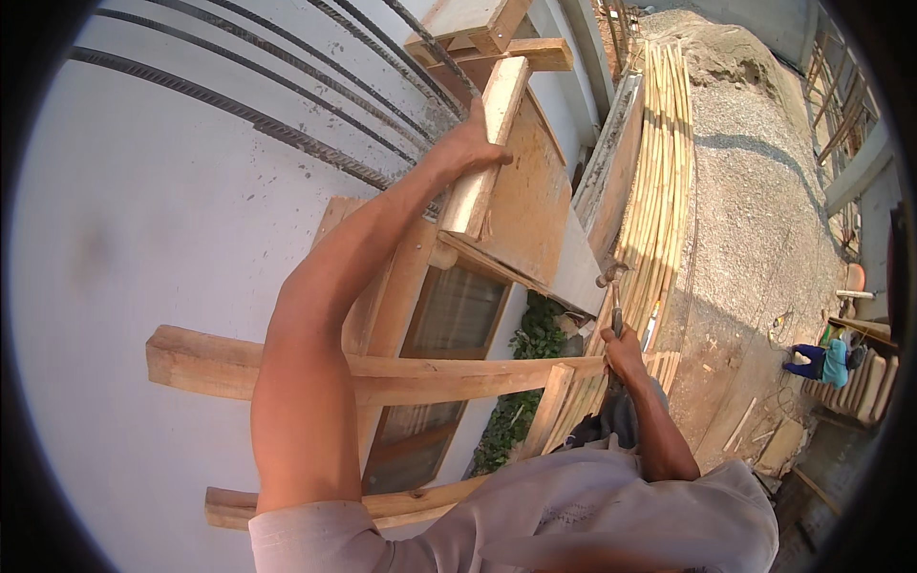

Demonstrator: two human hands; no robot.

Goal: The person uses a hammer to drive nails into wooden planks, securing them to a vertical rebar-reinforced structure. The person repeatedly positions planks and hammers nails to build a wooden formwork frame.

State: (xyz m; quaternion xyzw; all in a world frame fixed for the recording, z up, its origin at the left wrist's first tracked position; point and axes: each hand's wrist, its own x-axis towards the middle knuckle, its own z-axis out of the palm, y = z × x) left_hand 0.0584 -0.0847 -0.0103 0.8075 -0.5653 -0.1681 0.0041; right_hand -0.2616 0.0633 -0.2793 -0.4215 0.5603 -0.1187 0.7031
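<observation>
Timber (468,205) slants steeply at the upper centre of the frame, its long axis running from lower left to upper right. The person's left hand (463,151) clasps it midway, thumb at its right side. Right of centre, I see the right hand (626,355) closed around the handle of a hammer (616,304), which points up the frame, head uppermost, well apart from the wood.

Bright sun strikes gravel (750,205) and bamboo poles (664,158), shadow bands crossing both; white wall (162,267) lies in softer shade, long timber (458,380) bows with the fisheye, corners go black, brownish blur smears the lower shirt (573,492).
</observation>
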